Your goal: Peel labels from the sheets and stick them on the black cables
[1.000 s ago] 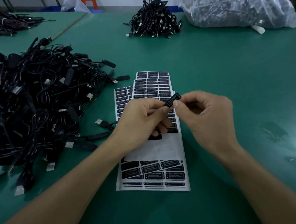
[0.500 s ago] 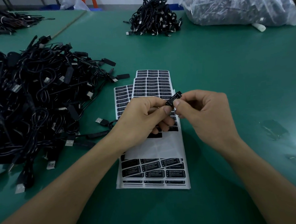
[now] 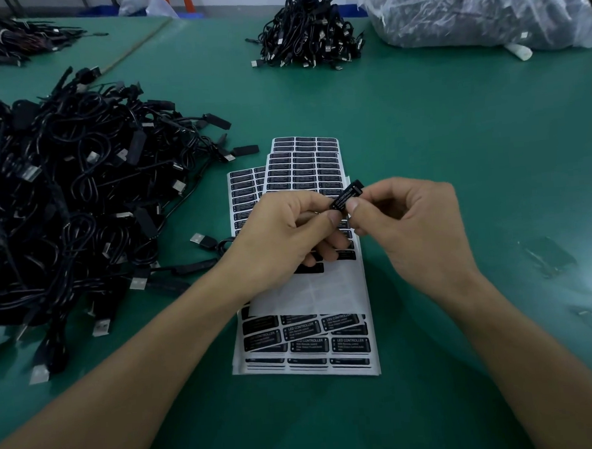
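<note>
Green matting covers the counter [image 3: 454,130] that carries all work items. Several label sheets [image 3: 303,170] lie fanned and overlapping at centre. The uppermost sheet shows a bare white backing area [image 3: 312,292], with rows of black labels [image 3: 308,345] printed "LED CONTROLLER" on the sheets nearer and farther than it. Both hands hold one small black inline module [image 3: 354,188] of a cable above the sheets, tilted so that its far end points up and to the right. An applied label [image 3: 344,198] reading "LED CONTROLLER" faces upward on the module. The left grip [image 3: 288,238] is closed on the module's near end, thumb on top and the remaining fingers curled beneath. The right grip [image 3: 415,231] is closed on the same module, pinching it between thumb and forefinger, with the other fingers curled toward the palm. The two thumb tips sit just beside each other on the labelled face. A USB plug [image 3: 203,239] lies on the counter just left of the left wrist; whether it belongs to the held cable cannot be determined. A large heap of black cables [image 3: 63,202] occupies the left side of the counter. A smaller heap [image 3: 305,35] sits at far centre, near a clear plastic bag [image 3: 475,9] of dark contents at far right.
</note>
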Demonstrator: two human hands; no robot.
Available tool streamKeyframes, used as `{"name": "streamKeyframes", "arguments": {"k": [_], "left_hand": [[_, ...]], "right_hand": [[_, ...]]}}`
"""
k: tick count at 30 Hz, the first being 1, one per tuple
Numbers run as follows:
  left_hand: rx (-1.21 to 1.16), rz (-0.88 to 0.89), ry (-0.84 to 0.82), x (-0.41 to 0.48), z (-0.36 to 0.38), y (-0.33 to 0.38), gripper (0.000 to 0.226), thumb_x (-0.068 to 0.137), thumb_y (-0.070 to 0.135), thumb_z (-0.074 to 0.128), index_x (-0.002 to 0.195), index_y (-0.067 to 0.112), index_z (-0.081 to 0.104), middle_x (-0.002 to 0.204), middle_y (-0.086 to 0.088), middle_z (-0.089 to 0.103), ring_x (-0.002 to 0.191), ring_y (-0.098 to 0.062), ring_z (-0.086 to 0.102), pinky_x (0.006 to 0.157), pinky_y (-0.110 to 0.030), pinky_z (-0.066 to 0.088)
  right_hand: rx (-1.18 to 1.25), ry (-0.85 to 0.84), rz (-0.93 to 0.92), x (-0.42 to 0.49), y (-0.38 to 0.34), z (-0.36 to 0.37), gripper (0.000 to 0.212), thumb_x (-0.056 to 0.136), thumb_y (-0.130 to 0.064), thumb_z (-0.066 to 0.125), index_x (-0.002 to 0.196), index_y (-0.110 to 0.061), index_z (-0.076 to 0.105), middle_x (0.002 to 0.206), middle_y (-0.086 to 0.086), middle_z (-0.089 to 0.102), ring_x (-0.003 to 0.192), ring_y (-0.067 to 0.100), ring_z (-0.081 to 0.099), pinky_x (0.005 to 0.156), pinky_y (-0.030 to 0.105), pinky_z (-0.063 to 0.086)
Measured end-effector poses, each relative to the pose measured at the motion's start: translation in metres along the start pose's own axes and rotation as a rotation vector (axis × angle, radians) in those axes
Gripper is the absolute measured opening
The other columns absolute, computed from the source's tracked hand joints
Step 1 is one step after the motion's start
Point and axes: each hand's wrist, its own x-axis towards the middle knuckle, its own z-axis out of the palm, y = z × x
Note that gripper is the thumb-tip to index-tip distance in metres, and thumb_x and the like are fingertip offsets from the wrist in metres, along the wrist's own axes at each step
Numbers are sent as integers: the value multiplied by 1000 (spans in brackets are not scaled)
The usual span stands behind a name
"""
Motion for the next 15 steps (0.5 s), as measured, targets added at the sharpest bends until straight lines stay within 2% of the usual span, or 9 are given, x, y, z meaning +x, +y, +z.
{"name": "streamKeyframes", "arguments": {"k": [15], "left_hand": [[22,-5,41,-1,3,2,16,101,15,59,86,18,66,74,-1,76,61,-8,69,49,-17,49]], "right_hand": [[-16,56,30,-2,-3,4,13,80,-25,71,67,-26,72,64,-9,72,62,16,70,67,41,61]]}}
